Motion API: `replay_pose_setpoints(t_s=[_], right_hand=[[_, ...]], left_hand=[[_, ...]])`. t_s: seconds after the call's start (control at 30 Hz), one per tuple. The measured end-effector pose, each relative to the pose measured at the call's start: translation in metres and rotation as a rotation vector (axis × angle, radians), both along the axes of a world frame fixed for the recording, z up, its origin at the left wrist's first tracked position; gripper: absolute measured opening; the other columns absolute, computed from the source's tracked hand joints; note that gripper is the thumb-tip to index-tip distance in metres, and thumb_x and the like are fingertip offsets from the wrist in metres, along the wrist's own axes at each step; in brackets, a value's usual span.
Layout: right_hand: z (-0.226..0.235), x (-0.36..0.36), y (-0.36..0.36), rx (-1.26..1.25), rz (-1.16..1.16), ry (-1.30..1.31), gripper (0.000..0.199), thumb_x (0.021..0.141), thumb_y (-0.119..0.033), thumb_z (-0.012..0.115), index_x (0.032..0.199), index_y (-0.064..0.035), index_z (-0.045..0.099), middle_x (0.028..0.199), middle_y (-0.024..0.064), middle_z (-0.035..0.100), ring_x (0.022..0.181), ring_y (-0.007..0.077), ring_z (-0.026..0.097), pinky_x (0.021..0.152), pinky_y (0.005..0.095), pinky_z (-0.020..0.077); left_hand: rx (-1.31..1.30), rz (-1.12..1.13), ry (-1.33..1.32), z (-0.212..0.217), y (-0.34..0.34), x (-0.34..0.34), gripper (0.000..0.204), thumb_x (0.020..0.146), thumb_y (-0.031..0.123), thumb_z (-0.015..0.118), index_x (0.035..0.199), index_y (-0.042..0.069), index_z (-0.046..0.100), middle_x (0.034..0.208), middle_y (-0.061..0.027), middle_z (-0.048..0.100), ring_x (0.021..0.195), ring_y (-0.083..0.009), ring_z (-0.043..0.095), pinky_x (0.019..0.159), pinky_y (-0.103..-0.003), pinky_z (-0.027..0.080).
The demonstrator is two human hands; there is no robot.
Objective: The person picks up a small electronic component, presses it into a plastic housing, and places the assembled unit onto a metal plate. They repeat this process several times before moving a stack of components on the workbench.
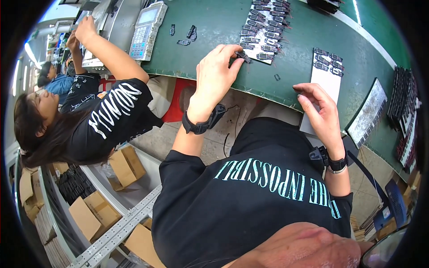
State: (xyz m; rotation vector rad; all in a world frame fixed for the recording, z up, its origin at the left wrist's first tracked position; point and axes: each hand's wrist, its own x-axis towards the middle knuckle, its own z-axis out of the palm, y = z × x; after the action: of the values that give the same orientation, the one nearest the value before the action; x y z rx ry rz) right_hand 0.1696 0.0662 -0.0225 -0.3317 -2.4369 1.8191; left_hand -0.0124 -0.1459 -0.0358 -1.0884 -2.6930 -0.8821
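My left hand pinches a small black module between thumb and fingertips, at the near left corner of a white board. Rows of similar black modules with thin reddish wires cover that board. My right hand is held over the table's front edge, thumb and index finger apart, with nothing visible in it. Just beyond it lies a second white board with several black modules at its far end. One small black piece rests on the green table between my hands.
A few loose modules lie left of my left hand, near a grey keypad device. On the right are a grey panel and stacked dark strips. A co-worker sits at left. Cardboard boxes stand behind.
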Motion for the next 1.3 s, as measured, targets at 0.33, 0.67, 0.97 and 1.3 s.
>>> replay_pose_setpoints(t_s=[0.33,0.67,0.97,1.3], right_hand=[[0.003,-0.012,0.001,0.002,0.020,-0.019,0.019,0.095,-0.006,0.060,0.112,0.0005,0.066,0.104,0.0036,0.065,0.092,0.0099,0.062,0.085,0.0250,0.0488],[0.025,-0.052,0.016,-0.340,0.004,-0.061,0.038,0.097,-0.011,0.060,0.133,0.0002,0.054,0.124,0.0099,0.061,0.114,0.0167,0.058,0.100,0.0293,0.0443],[0.037,-0.128,0.036,-1.026,-0.144,-0.143,0.064,0.095,-0.016,0.064,0.148,0.0020,0.032,0.148,0.0171,0.041,0.140,0.0253,0.039,0.113,0.0388,0.0340],[0.031,-0.160,0.017,-1.164,-0.135,-0.139,0.034,0.093,-0.011,0.065,0.123,-0.0057,0.051,0.128,0.0098,0.056,0.127,0.0219,0.049,0.105,0.0414,0.0404]], left_hand=[[0.019,0.139,-0.051,0.000,0.007,-0.004,0.019,0.084,0.015,0.074,0.101,0.008,0.068,0.091,-0.0075,0.069,0.081,-0.0259,0.068,0.070,-0.036,0.053],[0.062,0.234,0.085,0.011,0.009,-0.035,0.032,0.090,0.012,0.066,0.120,0.002,0.061,0.098,-0.0133,0.070,0.094,-0.0306,0.066,0.080,-0.040,0.052],[0.157,0.141,-0.133,0.021,0.029,-0.077,0.049,0.097,0.014,0.055,0.142,-0.001,0.041,0.109,-0.0181,0.070,0.102,-0.0343,0.065,0.091,-0.042,0.050],[0.541,0.059,-0.951,0.030,0.022,-0.118,0.060,0.100,0.021,0.057,0.148,-0.005,0.033,0.120,-0.0136,0.067,0.095,-0.0125,0.063,0.083,-0.027,0.051]])
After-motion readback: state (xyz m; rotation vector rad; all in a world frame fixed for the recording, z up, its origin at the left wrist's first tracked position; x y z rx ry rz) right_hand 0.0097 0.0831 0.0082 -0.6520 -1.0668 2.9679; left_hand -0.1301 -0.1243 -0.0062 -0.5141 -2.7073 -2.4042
